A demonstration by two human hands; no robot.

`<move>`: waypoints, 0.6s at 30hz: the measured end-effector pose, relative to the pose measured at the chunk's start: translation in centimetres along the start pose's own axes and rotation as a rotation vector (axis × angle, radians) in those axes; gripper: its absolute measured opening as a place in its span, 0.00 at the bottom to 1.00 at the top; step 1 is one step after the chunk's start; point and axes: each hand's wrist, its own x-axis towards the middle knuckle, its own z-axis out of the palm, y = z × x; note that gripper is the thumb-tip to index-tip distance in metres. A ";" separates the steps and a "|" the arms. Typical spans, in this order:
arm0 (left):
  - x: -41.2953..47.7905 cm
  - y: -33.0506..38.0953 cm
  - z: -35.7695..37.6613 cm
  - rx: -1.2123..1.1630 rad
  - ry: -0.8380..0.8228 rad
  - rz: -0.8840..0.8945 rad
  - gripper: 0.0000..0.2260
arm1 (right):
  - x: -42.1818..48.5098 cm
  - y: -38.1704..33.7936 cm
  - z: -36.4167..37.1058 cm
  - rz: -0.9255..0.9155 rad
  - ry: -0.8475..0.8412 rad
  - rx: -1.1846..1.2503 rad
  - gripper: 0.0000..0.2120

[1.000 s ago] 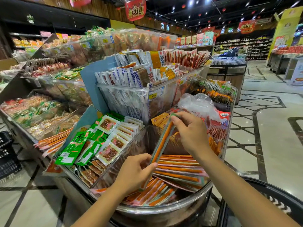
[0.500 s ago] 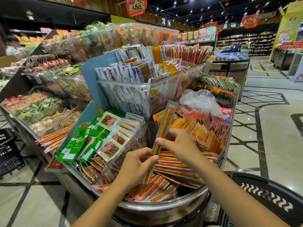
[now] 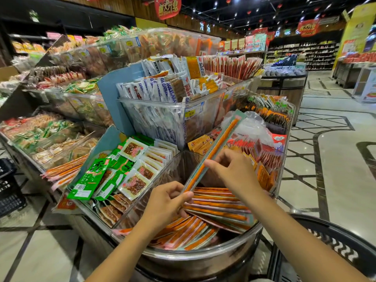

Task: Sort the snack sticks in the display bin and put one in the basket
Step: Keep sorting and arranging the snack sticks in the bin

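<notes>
Bin [image 3: 203, 255] with a metal rim sat at lower centre of frame. Black basket [image 3: 335, 241] was in the lower right corner, well apart from the held stick. Pile of sticks [image 3: 215, 207] lay flat in the bin. One stick [image 3: 223, 137] was tilted above the pile at centre, top end up-right. Left hand [image 3: 164, 202] pinched its lower end; right hand [image 3: 234, 169] pinched its middle.

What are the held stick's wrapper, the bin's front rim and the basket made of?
Stick wrapper: thin glossy plastic film, clear over the orange stick. Bin rim: metal, likely stainless, judging by its grey brushed sheen. Basket: matte black plastic, probably; moulded perforations.
</notes>
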 end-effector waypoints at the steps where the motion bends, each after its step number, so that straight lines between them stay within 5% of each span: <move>1: 0.0 0.0 -0.1 -0.019 0.003 -0.010 0.05 | -0.3 -0.1 0.1 -0.054 0.001 -0.043 0.13; 5: 0.1 0.0 -0.7 -0.047 0.014 -0.016 0.05 | -0.9 -0.7 0.3 -0.386 -0.067 -0.203 0.07; 7: 0.1 0.4 -1.2 -0.020 0.014 0.000 0.04 | -0.6 -1.0 0.4 -0.453 -0.179 -0.301 0.16; 12: 0.1 1.8 -3.3 0.106 0.107 0.065 0.02 | 0.4 -2.0 0.0 -0.412 -0.257 -0.453 0.12; 18: 0.5 4.0 -7.1 -0.097 0.290 0.074 0.06 | 0.6 -1.7 0.1 -0.258 -0.210 -0.225 0.04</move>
